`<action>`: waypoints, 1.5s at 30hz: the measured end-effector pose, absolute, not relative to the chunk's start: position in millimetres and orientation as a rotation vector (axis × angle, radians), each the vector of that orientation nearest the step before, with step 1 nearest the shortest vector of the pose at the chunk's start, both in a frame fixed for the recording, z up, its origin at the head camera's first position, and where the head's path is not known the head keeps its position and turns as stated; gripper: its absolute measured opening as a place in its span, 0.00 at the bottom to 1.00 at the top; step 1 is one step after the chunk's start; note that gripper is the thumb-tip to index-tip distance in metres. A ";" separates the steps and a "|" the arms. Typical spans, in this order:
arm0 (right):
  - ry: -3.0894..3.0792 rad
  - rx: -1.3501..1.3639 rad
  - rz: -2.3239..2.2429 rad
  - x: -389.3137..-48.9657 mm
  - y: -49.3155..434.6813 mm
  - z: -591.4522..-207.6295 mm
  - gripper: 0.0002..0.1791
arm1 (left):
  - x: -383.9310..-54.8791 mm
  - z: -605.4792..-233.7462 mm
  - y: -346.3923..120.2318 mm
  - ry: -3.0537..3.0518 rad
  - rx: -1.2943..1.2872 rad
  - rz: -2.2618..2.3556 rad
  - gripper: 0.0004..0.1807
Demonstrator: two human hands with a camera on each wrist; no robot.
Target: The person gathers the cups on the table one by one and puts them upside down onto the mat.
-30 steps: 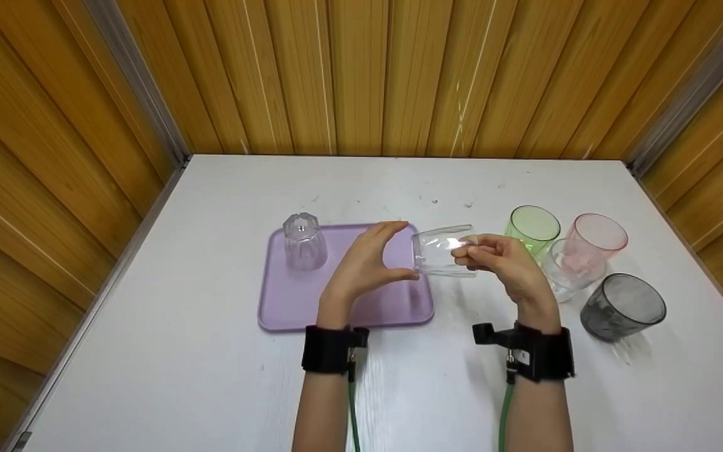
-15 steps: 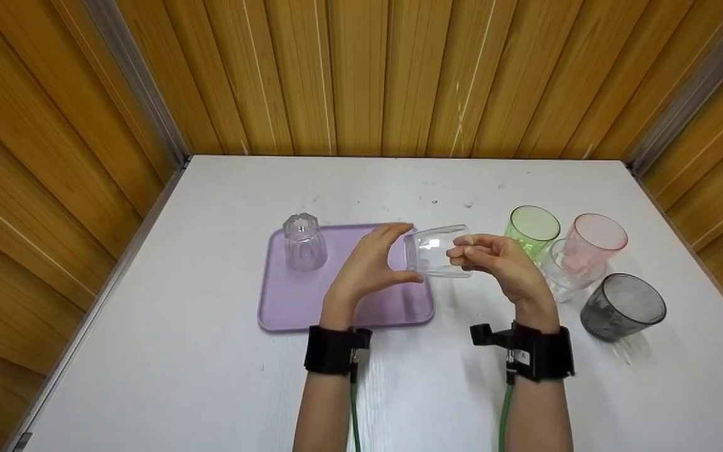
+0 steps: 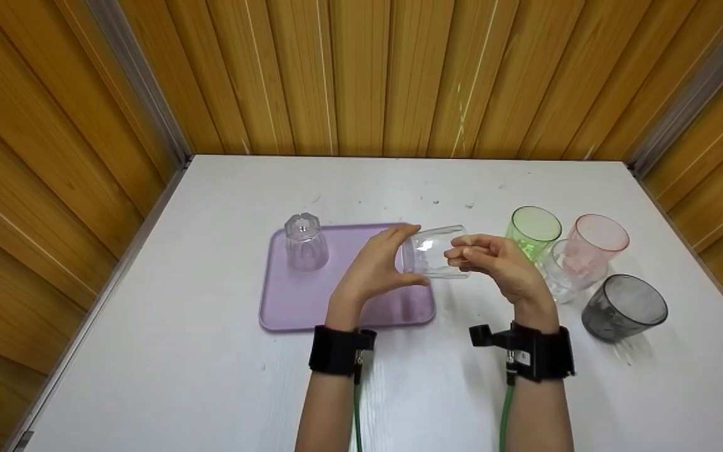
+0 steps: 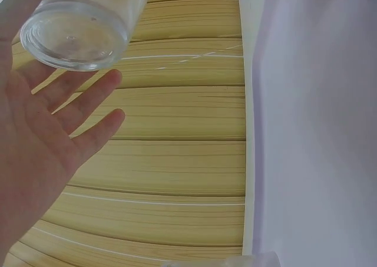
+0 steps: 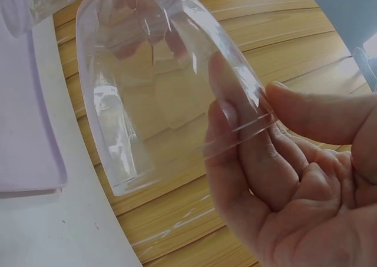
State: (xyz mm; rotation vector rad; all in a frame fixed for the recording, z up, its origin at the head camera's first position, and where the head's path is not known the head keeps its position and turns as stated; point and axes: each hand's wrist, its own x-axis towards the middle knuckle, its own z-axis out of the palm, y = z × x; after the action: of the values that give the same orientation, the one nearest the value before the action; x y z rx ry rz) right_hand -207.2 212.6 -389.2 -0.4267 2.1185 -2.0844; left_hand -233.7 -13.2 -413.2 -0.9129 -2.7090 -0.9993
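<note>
A clear drinking glass (image 3: pixel 435 251) lies sideways in the air over the right end of the purple tray (image 3: pixel 292 307). My right hand (image 3: pixel 503 263) pinches its rim, with the thumb (image 5: pixel 318 114) outside and fingers inside the mouth, as the right wrist view shows. My left hand (image 3: pixel 371 267) spreads around the glass's base, thumb below and fingers above in the head view. In the left wrist view its fingers (image 4: pixel 88 102) reach out fairly straight beside the round base (image 4: pixel 73 37). A second clear glass (image 3: pixel 305 245) stands upside down at the tray's left.
Right of my right hand stand a green glass (image 3: pixel 534 229), a pink glass (image 3: pixel 600 235), a clear glass (image 3: pixel 565 276) and a dark grey glass (image 3: pixel 625 307), all mouth up. Wood-patterned panels (image 3: pixel 361 75) wall in the white table (image 3: pixel 167 351).
My left hand has moved slightly right, farther around the base of the clear glass. My right hand, still pinching the rim, has shifted the glass a little to the left.
</note>
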 end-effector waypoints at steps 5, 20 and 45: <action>2.047 -0.475 -2.124 -206.0 213.8 -389.7 0.13 | -233.3 -413.1 -13.2 -2.711 -0.914 -1.017 0.49; 2.042 -0.426 -2.117 -207.5 208.9 -392.3 0.19 | -231.4 -410.4 -18.2 -2.717 -0.886 -1.058 0.46; 2.081 -0.370 -2.067 -209.8 206.2 -392.8 0.19 | -232.2 -409.4 -20.4 -2.689 -0.884 -1.029 0.45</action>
State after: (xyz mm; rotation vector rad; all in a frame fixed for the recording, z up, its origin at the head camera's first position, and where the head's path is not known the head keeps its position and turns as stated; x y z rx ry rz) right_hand -209.8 206.2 -392.8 -0.3703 2.0808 -2.0673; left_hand -232.2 -20.4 -409.4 -0.8845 -2.6894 -1.0293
